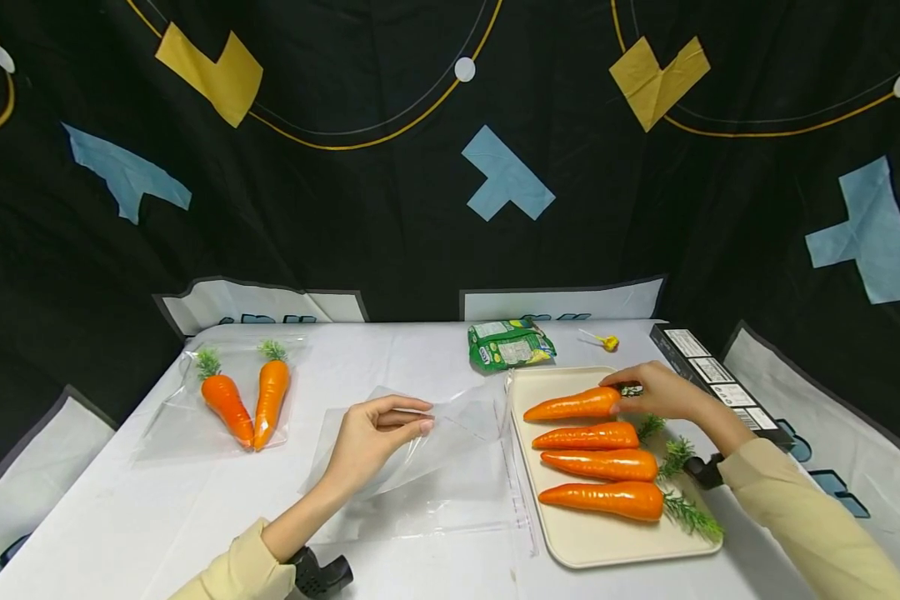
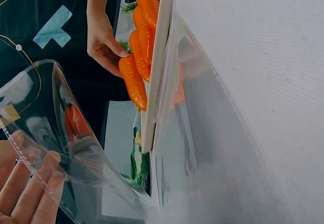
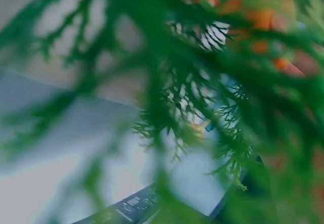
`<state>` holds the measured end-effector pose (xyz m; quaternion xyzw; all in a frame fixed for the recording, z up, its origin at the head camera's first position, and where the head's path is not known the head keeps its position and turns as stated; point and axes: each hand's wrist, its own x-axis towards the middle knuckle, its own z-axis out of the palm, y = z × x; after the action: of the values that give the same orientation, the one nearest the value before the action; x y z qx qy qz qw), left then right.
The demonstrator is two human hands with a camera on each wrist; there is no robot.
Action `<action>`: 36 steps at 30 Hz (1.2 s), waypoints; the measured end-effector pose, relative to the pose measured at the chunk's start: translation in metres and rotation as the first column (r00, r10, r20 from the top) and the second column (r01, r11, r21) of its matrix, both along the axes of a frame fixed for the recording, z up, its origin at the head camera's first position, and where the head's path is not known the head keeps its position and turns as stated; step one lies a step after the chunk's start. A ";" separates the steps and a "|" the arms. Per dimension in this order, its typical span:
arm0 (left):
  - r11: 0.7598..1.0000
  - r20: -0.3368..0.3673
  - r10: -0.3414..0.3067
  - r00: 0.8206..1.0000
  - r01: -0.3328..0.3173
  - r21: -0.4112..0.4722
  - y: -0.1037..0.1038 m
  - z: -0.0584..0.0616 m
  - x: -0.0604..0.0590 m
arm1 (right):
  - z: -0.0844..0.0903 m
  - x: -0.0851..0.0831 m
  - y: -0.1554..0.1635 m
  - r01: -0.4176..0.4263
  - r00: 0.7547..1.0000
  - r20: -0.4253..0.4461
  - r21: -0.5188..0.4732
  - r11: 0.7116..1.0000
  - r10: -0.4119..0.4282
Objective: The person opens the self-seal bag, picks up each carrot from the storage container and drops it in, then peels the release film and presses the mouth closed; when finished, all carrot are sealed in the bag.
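My left hand (image 1: 375, 437) pinches the upper layer of a clear plastic bag (image 1: 457, 500), lifting it off the layer beneath. In the left wrist view, the raised film (image 2: 76, 148) stands over the fingers. At the far end of a cream tray (image 1: 581, 542), my right hand (image 1: 656, 392) grips a carrot (image 1: 570, 406) by its thick, leafy end. Several other carrots (image 1: 600, 462) lie side by side on the tray, tips pointing left. Green fronds (image 3: 152, 72) fill most of the right wrist view and hide the fingers there.
Two carrots lie inside another clear bag (image 1: 172, 425) at the table's left. Behind the tray are a green packet (image 1: 506, 343) and a yellow lollipop (image 1: 609, 342). A long black box (image 1: 708, 367) lies along the right side, and a black curtain (image 1: 390, 233) hangs behind.
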<state>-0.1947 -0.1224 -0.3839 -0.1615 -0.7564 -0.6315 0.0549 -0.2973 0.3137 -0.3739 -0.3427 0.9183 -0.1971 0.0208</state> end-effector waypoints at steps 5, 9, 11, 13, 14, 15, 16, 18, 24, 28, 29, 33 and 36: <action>1.000 0.005 0.002 1.000 -0.002 0.011 0.001 0.001 0.000 | 0.012 0.007 -0.001 0.043 0.996 -0.074 -0.029 0.999 -0.045; 1.000 0.000 0.004 1.000 -0.004 0.008 0.000 0.001 -0.001 | 0.024 0.014 -0.004 0.060 0.987 -0.143 -0.052 0.997 -0.067; 1.000 0.000 0.005 1.000 -0.005 0.006 0.000 0.001 -0.001 | 0.031 0.019 -0.006 0.053 0.984 -0.166 -0.060 0.997 -0.063; 1.000 0.004 0.007 1.000 -0.007 0.005 0.000 0.000 -0.001 | 0.038 0.024 -0.009 0.044 0.981 -0.188 -0.069 0.997 -0.056; 1.000 0.004 0.007 1.000 -0.007 0.007 0.000 0.000 -0.001 | 0.041 0.027 -0.010 0.042 0.980 -0.194 -0.073 0.996 -0.055; 1.000 0.005 0.007 1.000 -0.007 0.007 0.000 0.000 -0.001 | 0.044 0.029 -0.011 0.039 0.977 -0.205 -0.075 0.996 -0.054; 1.000 0.006 0.007 1.000 -0.008 0.008 0.001 0.001 -0.001 | 0.046 0.032 -0.013 0.038 0.975 -0.216 -0.078 0.996 -0.054; 1.000 0.006 0.011 1.000 -0.011 0.007 0.001 0.001 0.000 | 0.051 0.038 -0.015 0.039 0.969 -0.239 -0.083 0.996 -0.058; 1.000 0.001 0.017 1.000 -0.017 0.011 0.001 0.001 0.001 | 0.063 0.053 -0.025 0.031 0.964 -0.261 -0.106 0.994 -0.058; 1.000 -0.003 0.019 1.000 -0.019 0.012 0.003 0.002 0.002 | 0.072 0.062 -0.033 0.019 0.959 -0.278 -0.115 0.993 -0.050; 1.000 -0.003 0.020 1.000 -0.020 0.011 0.003 0.003 0.002 | 0.074 0.064 -0.034 0.015 0.956 -0.288 -0.118 0.993 -0.049; 1.000 -0.007 0.021 1.000 -0.021 0.020 0.005 0.005 0.004 | 0.080 0.069 -0.040 0.004 0.940 -0.339 -0.129 0.992 -0.048; 0.999 -0.008 0.017 1.000 -0.016 0.036 0.006 0.006 0.005 | 0.083 0.072 -0.044 -0.005 0.944 -0.328 -0.130 0.991 -0.038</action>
<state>-0.1895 -0.1165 -0.3784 -0.1568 -0.7460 -0.6439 0.0660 -0.2256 0.2701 -0.2913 -0.3637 0.8970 -0.1962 -0.1569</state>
